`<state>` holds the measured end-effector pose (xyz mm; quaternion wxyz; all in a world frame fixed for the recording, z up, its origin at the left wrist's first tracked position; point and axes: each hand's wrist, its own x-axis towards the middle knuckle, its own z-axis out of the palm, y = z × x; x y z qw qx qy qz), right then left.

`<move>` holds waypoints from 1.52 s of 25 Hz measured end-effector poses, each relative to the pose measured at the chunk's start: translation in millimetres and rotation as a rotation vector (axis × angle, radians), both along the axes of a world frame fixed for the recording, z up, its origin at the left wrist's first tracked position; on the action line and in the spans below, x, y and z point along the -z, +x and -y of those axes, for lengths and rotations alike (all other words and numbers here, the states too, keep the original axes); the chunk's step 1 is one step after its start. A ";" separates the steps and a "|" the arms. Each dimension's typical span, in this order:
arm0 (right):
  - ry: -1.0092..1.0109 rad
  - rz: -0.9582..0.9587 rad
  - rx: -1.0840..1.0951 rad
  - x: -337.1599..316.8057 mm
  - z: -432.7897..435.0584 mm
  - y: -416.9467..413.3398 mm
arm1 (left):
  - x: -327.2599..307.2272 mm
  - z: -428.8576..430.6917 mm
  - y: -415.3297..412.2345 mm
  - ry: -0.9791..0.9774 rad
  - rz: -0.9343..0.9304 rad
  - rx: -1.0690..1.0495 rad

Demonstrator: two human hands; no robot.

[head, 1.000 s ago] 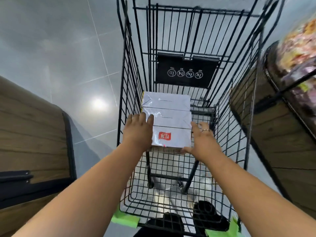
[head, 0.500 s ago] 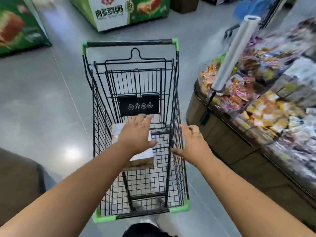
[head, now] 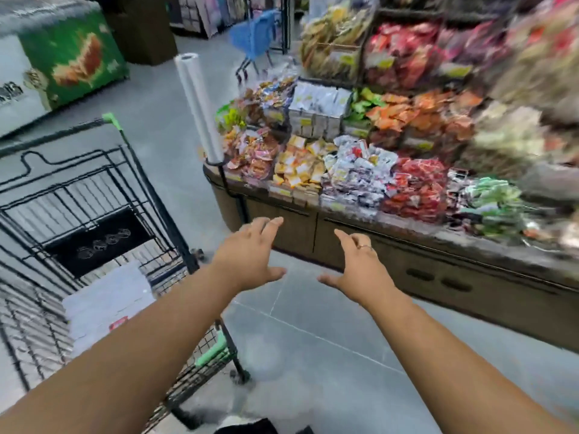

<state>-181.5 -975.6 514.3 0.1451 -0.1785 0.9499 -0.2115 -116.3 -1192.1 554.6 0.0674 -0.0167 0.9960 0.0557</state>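
Both hands are off the cart [head: 147, 183] now: left hand [head: 250, 255] and right hand [head: 360, 267] no longer sit over the white box [head: 106, 299] and the cart side. They've swung right and hang in the air above the floor [head: 313, 324], facing the display stand [head: 438, 277]. View has panned right too, so the cart sits at the left edge and the left forearm crosses its near corner. White box lies flat in the cart basket, behind and left of the left hand, untouched. Hand state: both palms down, fingers spread and fairly straight, thumbs pointing at each other with a gap between, nothing held, nothing touched. Ring [head: 364, 246] on one right finger. Likely target, my read: the snack packets heaped on the stand top. Key geometry: they lie ahead of, above and to the right of the hands. Yellow packets [head: 297, 169] are roughly straight beyond the left fingertips, silver packets [head: 357, 173] beyond the right hand, red packets [head: 419, 186] further right. Stand's front edge runs diagonally, far at the left by the bag roll [head: 199, 104], near at the right, so the right hand is closer to that edge and to most heaps; the left has the longer reach. Heaps are loose, with no single long axis to line up on, and single packets are too blurred to tell how they lie. Next move needs forward and upward travel over the edge, then a pinch from above.
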 end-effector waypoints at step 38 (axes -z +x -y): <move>0.077 -0.060 1.542 24.7 -678.1 133.0 | 58.3 -815.9 -164.1 0.017 0.164 1.518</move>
